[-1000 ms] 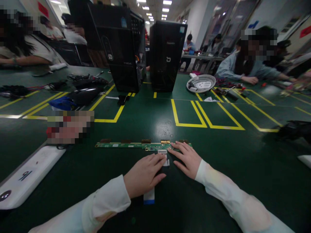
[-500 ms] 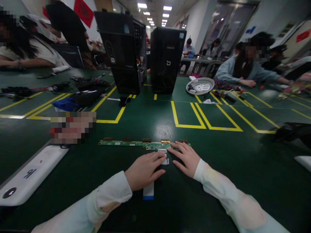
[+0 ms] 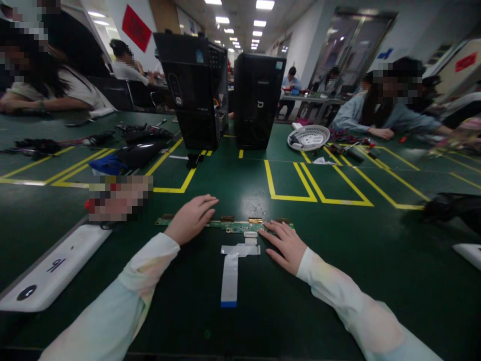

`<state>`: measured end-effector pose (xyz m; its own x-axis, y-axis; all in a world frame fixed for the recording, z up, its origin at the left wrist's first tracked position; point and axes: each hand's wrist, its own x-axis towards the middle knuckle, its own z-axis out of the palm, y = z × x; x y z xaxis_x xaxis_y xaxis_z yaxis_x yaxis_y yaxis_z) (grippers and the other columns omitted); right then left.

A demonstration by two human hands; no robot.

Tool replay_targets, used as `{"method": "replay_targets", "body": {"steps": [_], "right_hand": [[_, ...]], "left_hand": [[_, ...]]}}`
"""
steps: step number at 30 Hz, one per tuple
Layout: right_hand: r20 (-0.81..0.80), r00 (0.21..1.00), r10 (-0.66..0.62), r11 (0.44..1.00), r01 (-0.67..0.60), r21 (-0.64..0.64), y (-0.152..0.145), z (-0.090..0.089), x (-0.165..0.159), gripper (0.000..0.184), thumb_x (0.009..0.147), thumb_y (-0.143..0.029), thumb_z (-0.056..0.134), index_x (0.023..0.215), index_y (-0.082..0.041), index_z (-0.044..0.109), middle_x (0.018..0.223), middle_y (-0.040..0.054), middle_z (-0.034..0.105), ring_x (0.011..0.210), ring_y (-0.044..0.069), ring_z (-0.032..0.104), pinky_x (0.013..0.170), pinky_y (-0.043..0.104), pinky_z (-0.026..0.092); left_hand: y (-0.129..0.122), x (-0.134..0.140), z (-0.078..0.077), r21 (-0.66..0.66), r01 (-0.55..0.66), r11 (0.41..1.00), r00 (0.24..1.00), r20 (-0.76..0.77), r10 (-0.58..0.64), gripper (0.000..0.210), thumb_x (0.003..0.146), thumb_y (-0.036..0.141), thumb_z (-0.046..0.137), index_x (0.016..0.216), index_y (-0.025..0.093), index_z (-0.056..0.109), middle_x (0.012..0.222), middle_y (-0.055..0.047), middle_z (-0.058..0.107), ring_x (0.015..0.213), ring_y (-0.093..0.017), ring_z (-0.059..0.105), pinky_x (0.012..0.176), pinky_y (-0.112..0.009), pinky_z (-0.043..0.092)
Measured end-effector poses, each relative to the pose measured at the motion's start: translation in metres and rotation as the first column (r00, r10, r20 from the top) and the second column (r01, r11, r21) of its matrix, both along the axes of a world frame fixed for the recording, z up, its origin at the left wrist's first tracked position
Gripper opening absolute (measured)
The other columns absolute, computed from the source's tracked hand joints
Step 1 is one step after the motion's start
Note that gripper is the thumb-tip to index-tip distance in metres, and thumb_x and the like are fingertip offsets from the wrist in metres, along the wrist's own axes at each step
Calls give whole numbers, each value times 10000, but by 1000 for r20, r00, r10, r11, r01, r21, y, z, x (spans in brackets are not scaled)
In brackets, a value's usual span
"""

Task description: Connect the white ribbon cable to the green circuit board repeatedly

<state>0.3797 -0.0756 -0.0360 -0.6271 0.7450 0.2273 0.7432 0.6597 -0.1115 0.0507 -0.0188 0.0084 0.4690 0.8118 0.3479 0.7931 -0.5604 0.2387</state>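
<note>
One view, head-worn: looks from above the table's near edge, forward and down, toward the far edge. Left hand, right hand and circuit board sit fairly close. Wide angle: computer towers further back, ceiling lights at frame top.

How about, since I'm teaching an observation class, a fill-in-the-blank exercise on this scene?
1. The end of the white flat cable nearest the wearer is coloured ____.
2. Standing upright on the table are ____ black computer towers.
3. The wearer's hand nearer the white basket is the ____ one.
4. The thin circuit board is mainly ____.

Missing words: blue; two; right; green.
</note>
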Motion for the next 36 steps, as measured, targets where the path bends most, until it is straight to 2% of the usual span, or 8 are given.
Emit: {"method": "replay_targets", "body": {"steps": [3, 6, 9, 13, 16, 24, 30, 36], "right_hand": [[0, 1000, 4, 1000, -4, -1, 0, 0, 0, 499, 929, -377, 412, 1402, -219, 448, 1427, 119, 435, 1341, 298, 336, 1080, 536, 309], [6, 1000, 1, 1000, -1, -7, 0, 0, 0, 502, 932, -381, 414, 1405, -216, 443, 1427, 123, 435, 1345, 296, 332, 1080, 535, 310], [15, 1000, -5, 1000, 5, -14, 0, 1, 0, 500, 932, -386, 420, 1402, -217, 446, 1431, 125, 430, 1349, 289, 328, 1084, 529, 307], [26, 1000, -11, 1000, 12, -22, 0, 2, -1, 503, 931, -391, 423, 1403, -218, 444, 1437, 123, 423, 1352, 291, 324, 1089, 531, 299], [22, 1000, -11, 1000, 11, -25, 0, 2, -1, 506, 929, -389, 425, 1404, -214, 442, 1436, 127, 424, 1351, 296, 326, 1086, 535, 303], [-36, 998, 43, 999, -43, 5, -2, 8, -3, 490, 925, -346, 426, 1389, -193, 454, 1440, 149, 403, 1373, 297, 292, 1080, 541, 320], [-53, 996, 72, 997, -73, -19, 1, 5, -4, 491, 946, -394, 400, 1378, -169, 462, 1413, 159, 428, 1324, 277, 365, 1078, 501, 343], [-28, 997, 70, 997, -70, -29, -2, 7, 5, 523, 934, -438, 427, 1393, -189, 449, 1425, 136, 432, 1338, 274, 353, 1079, 499, 346]], "left_hand": [[25, -46, -6, -14, -170, 985, 984, -63, 169, 527, 956, 455, 249, 1215, 155, 597, 1226, -113, 609, 1151, -239, 545, 1006, -395, 420], [34, -77, -10, -59, -336, 940, 938, -112, 328, 582, 942, 460, 204, 1177, 134, 624, 1213, -126, 622, 1141, -261, 557, 971, -397, 440], [34, -87, -8, -67, -431, 900, 894, -168, 416, 598, 928, 458, 194, 1149, 128, 640, 1213, -131, 631, 1152, -278, 555, 961, -405, 436], [30, -82, -1, -70, -525, 848, 836, -228, 498, 588, 918, 474, 199, 1057, 159, 675, 1161, -117, 664, 1055, -288, 606, 853, -396, 476], [29, -78, 0, -62, -537, 841, 824, -252, 507, 576, 919, 476, 210, 1021, 157, 678, 1114, -122, 678, 986, -279, 627, 785, -370, 481], [30, -77, -4, -23, -492, 870, 847, -241, 473, 574, 925, 459, 215, 1026, 135, 677, 1103, -144, 668, 980, -281, 619, 800, -380, 469], [31, -75, -4, -9, -507, 862, 836, -245, 490, 555, 928, 438, 217, 1019, 141, 677, 1084, -135, 674, 990, -280, 616, 809, -370, 462], [29, -74, -3, -18, -503, 864, 839, -249, 484, 558, 930, 436, 218, 1019, 127, 674, 1078, -139, 672, 982, -282, 615, 809, -373, 461]]}}
